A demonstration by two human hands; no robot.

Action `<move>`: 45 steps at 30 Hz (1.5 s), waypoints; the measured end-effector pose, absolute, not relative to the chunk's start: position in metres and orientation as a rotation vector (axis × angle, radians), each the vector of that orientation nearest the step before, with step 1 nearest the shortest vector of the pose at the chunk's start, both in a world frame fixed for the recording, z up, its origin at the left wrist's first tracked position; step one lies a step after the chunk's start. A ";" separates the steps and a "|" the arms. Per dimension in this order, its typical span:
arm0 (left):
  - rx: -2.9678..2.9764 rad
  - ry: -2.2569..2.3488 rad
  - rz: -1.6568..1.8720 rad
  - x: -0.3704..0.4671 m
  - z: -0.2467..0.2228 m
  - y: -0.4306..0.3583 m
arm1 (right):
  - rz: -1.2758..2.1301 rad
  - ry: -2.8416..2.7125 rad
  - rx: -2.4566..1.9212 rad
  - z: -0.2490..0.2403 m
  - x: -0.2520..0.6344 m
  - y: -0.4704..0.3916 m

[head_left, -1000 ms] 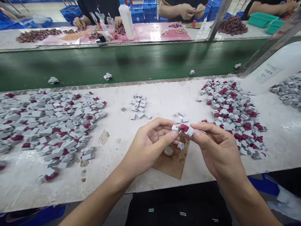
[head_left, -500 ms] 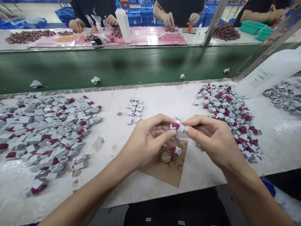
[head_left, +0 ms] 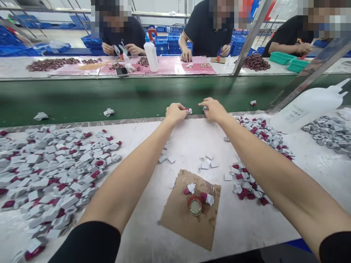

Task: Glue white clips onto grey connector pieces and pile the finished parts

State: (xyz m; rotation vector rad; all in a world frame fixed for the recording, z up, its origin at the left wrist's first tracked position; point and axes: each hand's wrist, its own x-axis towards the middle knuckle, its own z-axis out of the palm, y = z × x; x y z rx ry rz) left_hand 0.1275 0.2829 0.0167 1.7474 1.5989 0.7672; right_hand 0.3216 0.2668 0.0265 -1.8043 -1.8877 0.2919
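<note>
My left hand (head_left: 176, 113) is at the near edge of the green belt, its fingers pinched on a small grey-and-maroon piece (head_left: 189, 111). Just to its right, my right hand (head_left: 214, 110) reaches over the belt edge with its fingers apart. Below its index finger lies a small grey piece (head_left: 204, 108) on the belt. Nearer me, a brown cardboard sheet (head_left: 186, 227) carries a bottle cap (head_left: 195, 206) and two grey-and-maroon pieces (head_left: 210, 199). A few loose grey pieces (head_left: 205, 165) lie beyond the sheet.
Heaps of grey-and-maroon pieces lie left (head_left: 55, 175) and right (head_left: 248, 182). A large white bottle (head_left: 301, 109) leans by the metal post (head_left: 296, 84). More pieces sit on the green belt (head_left: 82, 95). Several people work across it.
Both hands have moved forward from above the cardboard to the belt edge and have come apart. The left now has a grey-and-maroon piece alone. The view has tilted up.
</note>
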 end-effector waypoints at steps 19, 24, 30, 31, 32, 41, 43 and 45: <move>2.361 1.556 0.427 0.021 0.006 0.152 | 0.407 -2.095 -1.837 0.024 0.337 0.112; 2.332 1.549 0.365 0.026 0.008 0.150 | 0.385 -2.122 -1.839 0.020 0.332 0.111; 2.292 1.567 0.431 0.019 0.011 0.137 | 0.464 -2.020 -1.829 0.034 0.329 0.105; 2.286 1.583 0.441 0.019 0.011 0.136 | 0.519 -1.976 -1.815 0.038 0.329 0.098; 2.282 1.596 0.450 0.019 0.012 0.136 | 0.594 -1.916 -1.792 0.042 0.328 0.089; 1.995 1.446 0.633 0.026 0.033 0.107 | 0.842 -1.527 -1.413 0.044 0.320 -0.007; 1.838 1.330 0.659 0.021 0.036 0.087 | 0.924 -1.432 -1.398 0.038 0.316 -0.023; 1.786 1.301 0.673 0.014 0.034 0.066 | 0.981 -1.384 -1.413 0.032 0.310 -0.037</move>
